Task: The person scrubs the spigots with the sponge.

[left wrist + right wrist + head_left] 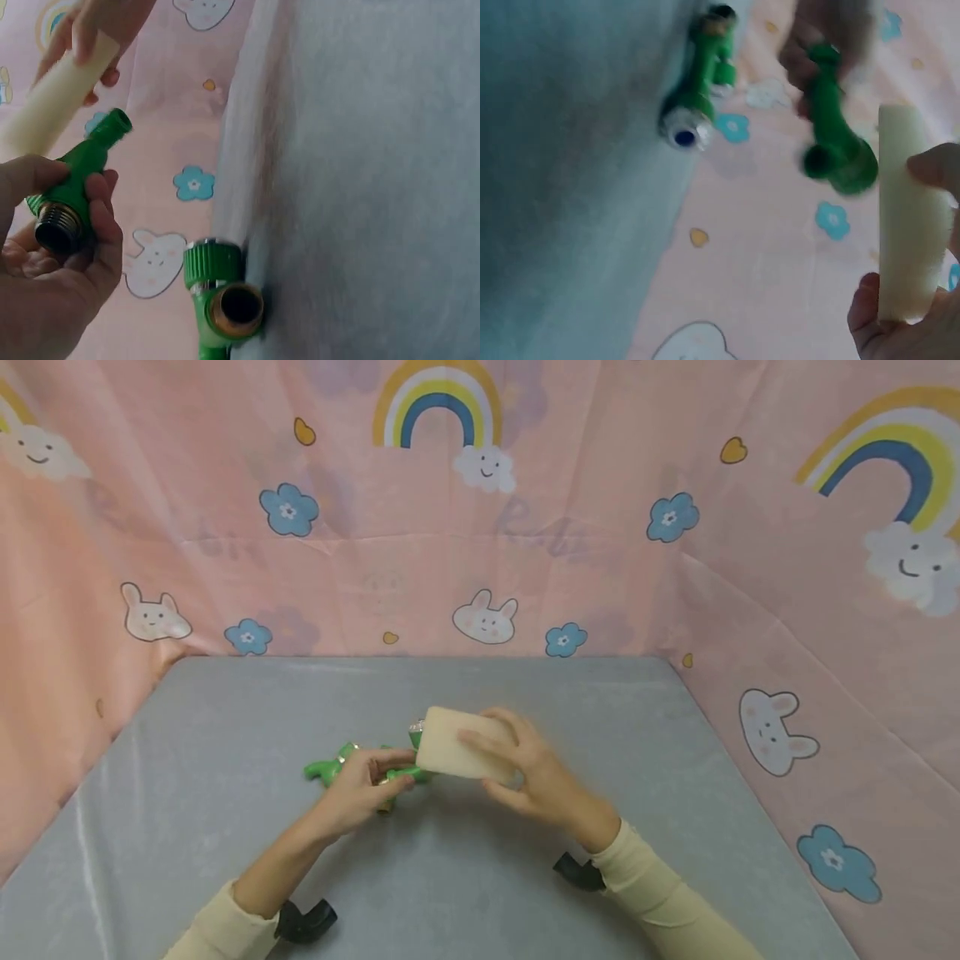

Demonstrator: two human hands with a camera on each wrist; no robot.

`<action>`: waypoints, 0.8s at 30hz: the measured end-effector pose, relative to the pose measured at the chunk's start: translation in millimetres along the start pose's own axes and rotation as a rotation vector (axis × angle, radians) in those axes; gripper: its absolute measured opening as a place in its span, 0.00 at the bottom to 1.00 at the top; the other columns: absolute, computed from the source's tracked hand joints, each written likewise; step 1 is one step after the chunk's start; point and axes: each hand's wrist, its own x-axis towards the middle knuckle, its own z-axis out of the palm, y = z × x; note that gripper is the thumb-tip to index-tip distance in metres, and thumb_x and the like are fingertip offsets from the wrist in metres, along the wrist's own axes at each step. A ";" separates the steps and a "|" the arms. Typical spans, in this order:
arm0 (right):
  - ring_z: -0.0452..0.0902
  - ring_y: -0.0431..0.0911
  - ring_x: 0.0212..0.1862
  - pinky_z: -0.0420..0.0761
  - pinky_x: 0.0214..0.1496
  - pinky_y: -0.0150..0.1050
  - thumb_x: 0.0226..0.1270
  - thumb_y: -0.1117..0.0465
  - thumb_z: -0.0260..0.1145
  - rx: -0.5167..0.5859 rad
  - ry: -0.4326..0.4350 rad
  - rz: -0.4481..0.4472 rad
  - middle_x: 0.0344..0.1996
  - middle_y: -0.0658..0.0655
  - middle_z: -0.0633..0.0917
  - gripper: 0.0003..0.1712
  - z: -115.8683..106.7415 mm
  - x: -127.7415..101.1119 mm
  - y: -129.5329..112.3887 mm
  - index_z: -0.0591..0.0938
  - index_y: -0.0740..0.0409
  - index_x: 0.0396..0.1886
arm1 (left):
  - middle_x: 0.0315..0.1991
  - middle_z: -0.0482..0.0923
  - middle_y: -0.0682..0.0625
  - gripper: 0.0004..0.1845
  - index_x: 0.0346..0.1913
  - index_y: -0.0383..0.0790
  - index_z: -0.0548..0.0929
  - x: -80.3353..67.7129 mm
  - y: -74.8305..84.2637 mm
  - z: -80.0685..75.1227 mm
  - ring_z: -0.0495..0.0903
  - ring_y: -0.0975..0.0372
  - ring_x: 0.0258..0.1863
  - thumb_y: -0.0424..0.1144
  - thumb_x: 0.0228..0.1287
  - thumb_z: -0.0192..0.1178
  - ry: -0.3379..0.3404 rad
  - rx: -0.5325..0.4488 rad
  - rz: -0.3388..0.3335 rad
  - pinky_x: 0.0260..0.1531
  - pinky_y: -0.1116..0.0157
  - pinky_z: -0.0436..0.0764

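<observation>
My left hand [352, 797] grips a green pipe fitting [82, 169] between thumb and fingers. The fitting has a threaded metal outlet facing the left wrist camera and a narrower green end sticking out past the fingers. In my right hand [536, 768] is a cream sponge block [453, 747], pinched with the thumb on one side and fingers on the other. The sponge is right beside the held fitting and overlaps it in the head view. Another green fitting [214, 277], with a ribbed collar and brass-coloured opening, lies on the table behind my left hand.
A grey cloth covers the table [225, 718]. Pink curtains [337, 577] printed with rainbows, rabbits and flowers hang along the back and sides. Black curved pieces [306, 922] stick out at both wrists beside the cream sleeves [667, 893].
</observation>
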 end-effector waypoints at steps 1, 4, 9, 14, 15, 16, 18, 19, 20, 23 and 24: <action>0.71 0.58 0.62 0.79 0.56 0.53 0.59 0.63 0.73 -0.021 -0.006 -0.012 0.66 0.63 0.72 0.36 2.8 -0.2 -1.5 0.77 0.47 0.69 | 0.55 0.84 0.34 0.18 0.61 0.26 0.79 -0.4 1.1 1.1 0.86 0.52 0.48 0.31 0.72 0.59 -0.010 -0.011 0.014 0.42 0.64 0.84; 0.70 0.59 0.62 0.82 0.54 0.52 0.58 0.65 0.74 -0.057 -0.017 0.006 0.67 0.63 0.71 0.37 7.0 -0.8 -2.1 0.77 0.46 0.69 | 0.42 0.87 0.34 0.18 0.60 0.24 0.79 -1.4 4.4 1.9 0.80 0.64 0.24 0.31 0.73 0.58 -0.023 -0.076 0.026 0.23 0.69 0.77; 0.70 0.61 0.62 0.83 0.53 0.53 0.54 0.69 0.74 -0.045 0.001 0.081 0.65 0.64 0.73 0.36 2.8 -1.7 6.4 0.81 0.48 0.65 | 0.41 0.85 0.32 0.17 0.58 0.22 0.80 -2.6 5.2 -3.4 0.63 0.72 0.17 0.30 0.72 0.59 0.042 -0.104 -0.022 0.14 0.74 0.62; 0.70 0.61 0.60 0.82 0.50 0.51 0.51 0.69 0.71 -0.053 0.058 0.070 0.64 0.65 0.74 0.35 -1.6 -2.4 11.7 0.82 0.49 0.63 | 0.51 0.83 0.30 0.16 0.56 0.27 0.82 -2.5 1.5 -5.9 0.70 0.70 0.21 0.30 0.70 0.61 0.092 -0.081 -0.110 0.17 0.73 0.69; 0.70 0.60 0.60 0.82 0.49 0.51 0.51 0.69 0.71 -0.055 0.070 0.056 0.64 0.65 0.74 0.36 -1.6 -2.1 11.6 0.81 0.48 0.64 | 0.51 0.83 0.30 0.15 0.56 0.27 0.83 -2.4 1.3 -5.8 0.69 0.69 0.20 0.31 0.70 0.61 0.097 -0.075 -0.126 0.17 0.73 0.70; 0.70 0.60 0.60 0.82 0.49 0.51 0.51 0.69 0.71 -0.054 0.080 0.041 0.64 0.65 0.73 0.36 -1.1 -2.1 11.3 0.81 0.48 0.64 | 0.51 0.83 0.31 0.15 0.56 0.28 0.83 -2.0 0.8 -5.3 0.69 0.69 0.20 0.31 0.70 0.62 0.103 -0.070 -0.141 0.17 0.73 0.70; 0.69 0.60 0.61 0.81 0.51 0.53 0.51 0.68 0.71 -0.052 0.096 0.006 0.64 0.65 0.73 0.36 0.3 -1.1 8.8 0.80 0.48 0.64 | 0.51 0.83 0.33 0.14 0.55 0.30 0.84 -1.3 0.3 -4.1 0.69 0.70 0.20 0.31 0.69 0.62 0.112 -0.054 -0.155 0.17 0.73 0.70; 0.70 0.60 0.61 0.81 0.52 0.54 0.51 0.68 0.72 -0.061 0.099 -0.014 0.63 0.65 0.73 0.37 1.7 -0.7 7.5 0.80 0.48 0.65 | 0.50 0.84 0.33 0.14 0.54 0.30 0.84 -0.9 0.3 -3.2 0.67 0.70 0.18 0.31 0.69 0.62 0.117 -0.041 -0.154 0.16 0.73 0.69; 0.71 0.60 0.60 0.81 0.53 0.55 0.50 0.67 0.73 -0.074 0.094 -0.036 0.63 0.65 0.74 0.37 3.4 -0.4 5.9 0.80 0.48 0.65 | 0.49 0.84 0.33 0.13 0.53 0.30 0.84 -0.7 0.4 -2.2 0.65 0.70 0.17 0.31 0.69 0.62 0.116 -0.029 -0.153 0.16 0.73 0.68; 0.73 0.59 0.58 0.81 0.53 0.54 0.52 0.64 0.75 -0.139 0.033 -0.082 0.64 0.64 0.74 0.38 9.5 -0.4 -0.2 0.79 0.47 0.66 | 0.33 0.85 0.38 0.11 0.50 0.28 0.85 -0.3 0.7 1.4 0.63 0.72 0.14 0.29 0.68 0.62 0.097 0.035 -0.115 0.15 0.74 0.68; 0.73 0.59 0.57 0.82 0.53 0.53 0.53 0.64 0.76 -0.165 0.006 -0.088 0.64 0.64 0.74 0.39 11.6 -0.7 -1.8 0.78 0.46 0.67 | 0.28 0.83 0.41 0.11 0.50 0.28 0.85 -0.3 1.1 2.9 0.63 0.72 0.14 0.28 0.68 0.62 0.089 0.058 -0.103 0.15 0.73 0.68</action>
